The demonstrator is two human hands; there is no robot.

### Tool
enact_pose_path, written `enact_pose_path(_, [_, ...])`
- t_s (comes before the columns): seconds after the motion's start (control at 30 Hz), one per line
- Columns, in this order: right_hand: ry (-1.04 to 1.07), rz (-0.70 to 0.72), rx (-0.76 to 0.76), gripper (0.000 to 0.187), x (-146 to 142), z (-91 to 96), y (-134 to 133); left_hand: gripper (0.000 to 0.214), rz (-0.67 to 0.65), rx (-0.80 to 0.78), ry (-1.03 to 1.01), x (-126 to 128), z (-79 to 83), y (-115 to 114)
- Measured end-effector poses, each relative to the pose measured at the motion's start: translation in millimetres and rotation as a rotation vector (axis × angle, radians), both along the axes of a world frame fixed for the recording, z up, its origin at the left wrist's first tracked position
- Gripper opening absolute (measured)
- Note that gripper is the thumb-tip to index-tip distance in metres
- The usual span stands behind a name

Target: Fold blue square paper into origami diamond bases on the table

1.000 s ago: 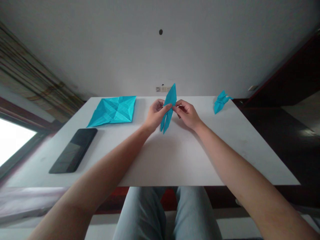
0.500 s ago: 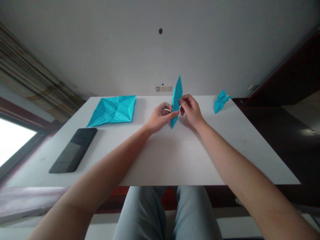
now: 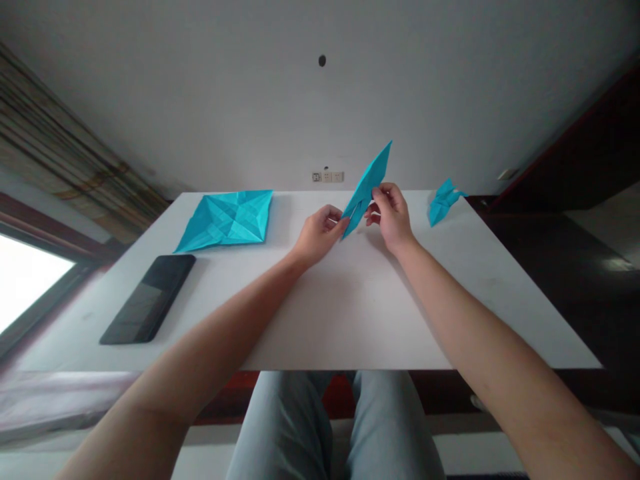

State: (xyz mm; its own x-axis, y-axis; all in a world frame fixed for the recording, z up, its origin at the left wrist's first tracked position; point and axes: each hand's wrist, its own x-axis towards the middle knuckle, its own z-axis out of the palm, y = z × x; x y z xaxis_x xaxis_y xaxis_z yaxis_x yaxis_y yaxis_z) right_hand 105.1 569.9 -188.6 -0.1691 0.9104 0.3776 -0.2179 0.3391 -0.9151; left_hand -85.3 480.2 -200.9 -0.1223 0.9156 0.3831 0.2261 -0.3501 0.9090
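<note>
Between my hands is a folded sheet of blue origami paper (image 3: 369, 183), a long pointed shape tilted with its upper tip to the right. My left hand (image 3: 320, 233) pinches its lower end, thumb in front. At its right edge, my right hand (image 3: 394, 215) grips the paper between thumb and fingers. Some fingertips are hidden behind the paper. To the left lies a creased, unfolded blue sheet (image 3: 230, 220) on the white table (image 3: 350, 313). A small folded blue paper figure (image 3: 443, 202) rests near the table's right far corner.
A black phone (image 3: 149, 300) lies at the table's left side, near my left forearm. Behind the table stands a grey wall with power sockets (image 3: 327, 177). A striped curtain (image 3: 65, 140) hangs at the left. My legs are under the front edge.
The folded paper has tilted from nearly upright to leaning right, its top tip swinging rightward. My right hand has shifted slightly right with it, and my left thumb has moved lower on the paper.
</note>
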Motion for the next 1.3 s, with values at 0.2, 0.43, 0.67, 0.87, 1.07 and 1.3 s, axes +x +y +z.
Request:
enact_pose_path(0.2, [0.0, 0.019, -0.004, 0.064, 0.6, -4.0, 5.0, 0.032, -0.027, 0.044, -0.048, 0.3, -1.9, 2.4])
enact_pose_path(0.43, [-0.129, 0.181, 0.065, 0.068, -4.1, -5.7, -5.2, 0.037, 0.012, 0.116, -0.116, 1.5, -1.4, -0.5])
enact_pose_path(0.67, [-0.159, 0.206, 0.093, 0.064, -3.6, -0.8, -11.7, 0.04, 0.073, 0.16, -0.092, -0.6, -0.6, 5.7])
enact_pose_path(0.87, [-0.163, 0.203, 0.059, 0.059, -3.2, -0.3, -14.3, 0.058, -0.003, 0.113, -0.175, -2.4, -2.0, 9.2])
enact_pose_path(1.07, [-0.166, 0.283, 0.025, 0.057, -3.4, -0.1, -17.0, 0.059, -0.094, 0.175, -0.204, 0.7, 5.1, 6.5])
enact_pose_path(1.3, [-0.184, 0.335, -0.034, 0.037, -2.5, 2.8, -20.2, 0.048, -0.198, 0.2, -0.159, 2.2, 11.2, 0.4])
